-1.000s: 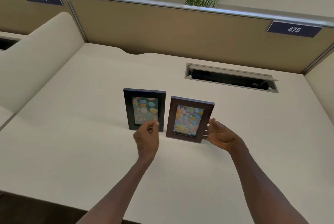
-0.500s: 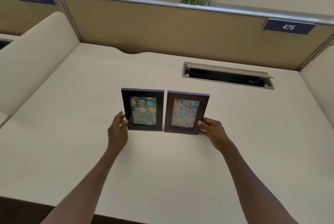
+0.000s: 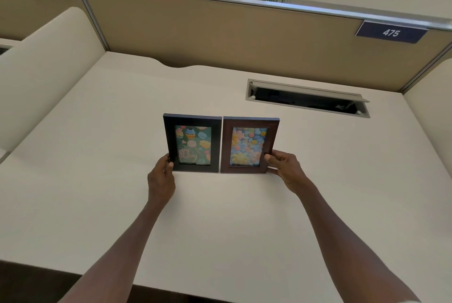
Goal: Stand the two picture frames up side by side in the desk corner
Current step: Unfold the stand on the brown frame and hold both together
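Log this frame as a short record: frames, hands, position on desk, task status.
black frame: black wooden picture frame with cupcake card, upright, on the left
brown frame: brown wooden picture frame with flower print, upright, edge against the black one
left hand: left hand in a grip on the black frame's lower left edge
right hand: right hand in a grip on the brown frame's lower right corner
position: mid cream desk, not in a corner
status: side by side, not placed

Two frames upright mid-desk (image 3: 97, 205), cupcake frame (image 3: 192, 142) left, touching flower frame (image 3: 249, 145); cable hatch (image 3: 307, 98) behind-right.
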Demonstrator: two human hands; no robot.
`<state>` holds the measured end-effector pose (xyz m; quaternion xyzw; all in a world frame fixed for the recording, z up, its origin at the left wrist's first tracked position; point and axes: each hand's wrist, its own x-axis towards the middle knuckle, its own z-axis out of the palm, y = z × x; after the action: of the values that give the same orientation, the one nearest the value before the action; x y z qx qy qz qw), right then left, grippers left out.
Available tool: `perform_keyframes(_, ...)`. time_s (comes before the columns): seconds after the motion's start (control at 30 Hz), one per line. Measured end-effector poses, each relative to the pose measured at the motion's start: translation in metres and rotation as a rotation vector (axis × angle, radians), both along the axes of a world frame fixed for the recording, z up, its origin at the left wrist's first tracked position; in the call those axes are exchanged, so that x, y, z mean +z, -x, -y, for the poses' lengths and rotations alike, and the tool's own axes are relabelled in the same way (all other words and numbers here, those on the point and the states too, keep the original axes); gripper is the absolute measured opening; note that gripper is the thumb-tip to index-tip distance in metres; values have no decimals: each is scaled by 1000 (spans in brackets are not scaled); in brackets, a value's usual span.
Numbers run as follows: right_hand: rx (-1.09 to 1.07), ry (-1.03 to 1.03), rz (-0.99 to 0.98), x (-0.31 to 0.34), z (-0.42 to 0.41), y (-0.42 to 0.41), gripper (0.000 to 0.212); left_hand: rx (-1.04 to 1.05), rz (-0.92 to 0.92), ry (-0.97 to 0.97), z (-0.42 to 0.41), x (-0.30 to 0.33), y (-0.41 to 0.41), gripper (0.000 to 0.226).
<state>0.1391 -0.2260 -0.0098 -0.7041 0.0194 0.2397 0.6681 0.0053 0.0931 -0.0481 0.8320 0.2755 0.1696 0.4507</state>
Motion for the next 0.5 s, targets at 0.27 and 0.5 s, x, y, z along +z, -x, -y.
perform_keyframes(0.27, 12, 59, 12, 1, -1, -2, 19, 20, -26, -10, 0, 1, 4, 35)
perform_keyframes(0.5, 6, 82, 18, 3, -2, 2, 26, 8, -61, 23, -1, 4, 5, 36)
